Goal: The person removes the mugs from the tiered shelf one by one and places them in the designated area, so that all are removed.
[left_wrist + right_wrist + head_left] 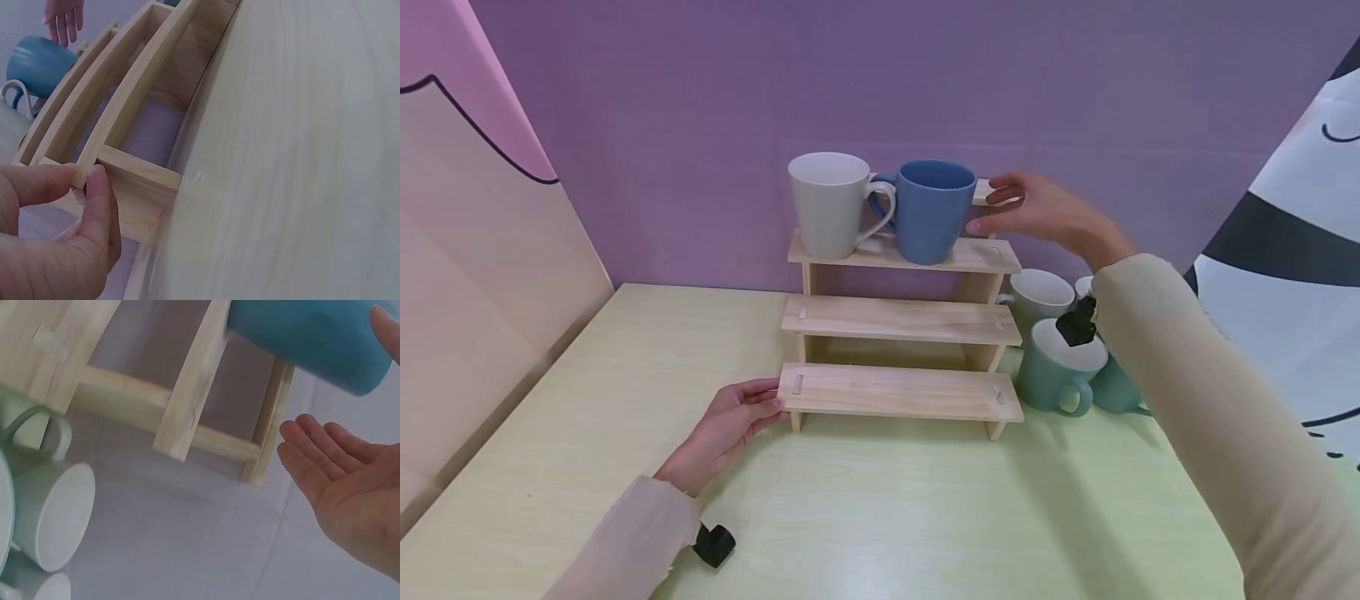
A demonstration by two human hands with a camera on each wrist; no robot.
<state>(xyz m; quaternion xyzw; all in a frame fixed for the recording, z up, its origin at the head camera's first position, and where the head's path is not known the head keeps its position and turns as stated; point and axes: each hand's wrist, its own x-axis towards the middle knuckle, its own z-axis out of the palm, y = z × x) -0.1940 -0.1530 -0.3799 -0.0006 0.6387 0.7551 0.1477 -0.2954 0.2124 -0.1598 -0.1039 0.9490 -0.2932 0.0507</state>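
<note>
A stepped wooden shelf rack [901,392] stands on the table. My left hand [737,421] is at the left end of its lowest board; in the left wrist view the thumb and index finger [97,203] pinch that board's corner. On the second step from the top, a white mug [829,208] sits beside a blue mug [934,215], their handles overlapping in the head view. Just right of the blue mug is my right hand [1048,212], fingers loosely bent and holding nothing. In the right wrist view its fingertips [290,450] are apart from the blue mug [319,340].
To the right of the rack, several mugs stand close together, among them a green one [1060,367] with a white inside and another pale one [1041,292] behind it. A purple backdrop [700,125] rises behind the table [850,517].
</note>
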